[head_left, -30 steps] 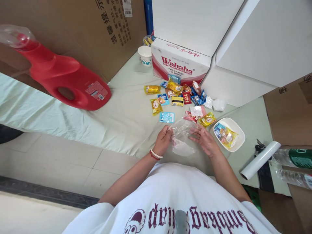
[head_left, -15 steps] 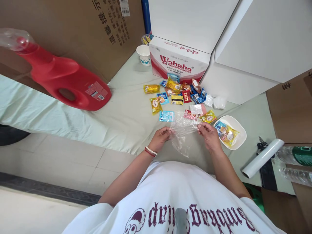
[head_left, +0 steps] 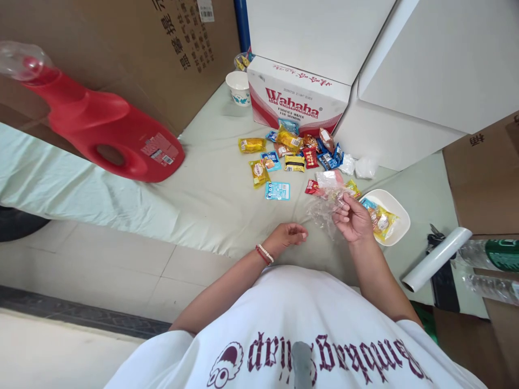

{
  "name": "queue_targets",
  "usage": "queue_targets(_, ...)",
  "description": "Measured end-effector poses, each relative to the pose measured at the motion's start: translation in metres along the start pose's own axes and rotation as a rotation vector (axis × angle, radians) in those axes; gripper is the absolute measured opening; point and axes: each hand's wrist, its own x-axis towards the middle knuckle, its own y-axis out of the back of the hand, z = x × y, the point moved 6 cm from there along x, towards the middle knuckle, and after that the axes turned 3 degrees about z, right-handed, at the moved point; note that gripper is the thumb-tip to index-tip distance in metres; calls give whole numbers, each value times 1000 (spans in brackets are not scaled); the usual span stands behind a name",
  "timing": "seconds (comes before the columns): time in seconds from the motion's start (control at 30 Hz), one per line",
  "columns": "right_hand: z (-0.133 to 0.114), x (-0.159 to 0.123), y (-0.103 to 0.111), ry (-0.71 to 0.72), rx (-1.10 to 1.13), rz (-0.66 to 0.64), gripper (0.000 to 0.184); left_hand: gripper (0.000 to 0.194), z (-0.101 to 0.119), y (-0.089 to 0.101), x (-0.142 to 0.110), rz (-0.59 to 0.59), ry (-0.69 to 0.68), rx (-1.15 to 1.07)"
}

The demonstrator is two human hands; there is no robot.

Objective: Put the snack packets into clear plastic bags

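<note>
- Since half a second ago, the left hand (head_left: pixel 288 236) has let go of the crumpled clear plastic bag (head_left: pixel 324 212) and rests loosely curled and empty on the pale green cloth-covered bench (head_left: pixel 211 194).
- Right hand (head_left: pixel 353 219) alone pinches the bag, just beside the white square dish of wrapped snacks (head_left: pixel 395 212).
- Scattered colourful snack packets (head_left: pixel 292 154) lie beyond, before a red-and-white Wahaha carton (head_left: pixel 295 97).

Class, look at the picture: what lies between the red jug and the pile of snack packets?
In the head view, only bare pale green cloth lies between the red jug and the snack packets; nothing else sits on that stretch.
</note>
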Motion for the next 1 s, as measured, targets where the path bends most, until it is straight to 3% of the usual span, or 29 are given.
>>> queue_targets(0.13, 1, -5, -8, -98, 228, -94, 28, 84, 5, -10, 2, 62, -40, -91)
queue_targets(0.23, 2, -14, -19, -139, 358, -172, 26, 95, 12, -32, 9, -40, -66, -163)
queue_targets(0.33, -7, -22, -24, -103, 428, -203, 23, 72, 12, -57, 20, -203, -28, -218)
queue_targets(0.43, -35, -24, -15, 27, 381, -161, 22, 51, 8, -63, 25, -254, -17, -167)
queue_targets(0.6, -83, -9, 28, 151, 79, 29, 26, 52, 3, -29, 9, -164, -13, -156)
queue_targets(0.73, -82, 16, 53, 172, -335, 167, 29, 48, 9, 0, -11, -113, -44, -97)
queue_targets(0.8, -78, 18, 55, 317, -645, 296, 27, 45, 16, 12, -17, -45, -90, -44)
queue_targets(0.87, -73, 8, 42, 560, -974, 388, 30, 42, 23, 20, -20, 41, -133, 10)
queue_targets(0.9, -64, 1, 29, 652, -1116, 341, 32, 41, 25, 23, -21, 74, -146, 31)
queue_targets(0.93, -50, -5, 15, 689, -1235, 204, 34, 41, 27, 25, -21, 93, -155, 46)
queue_targets(1.0, -6, -16, -9, 580, -1392, -234, 33, 41, 29, 27, -20, 100, -165, 53)
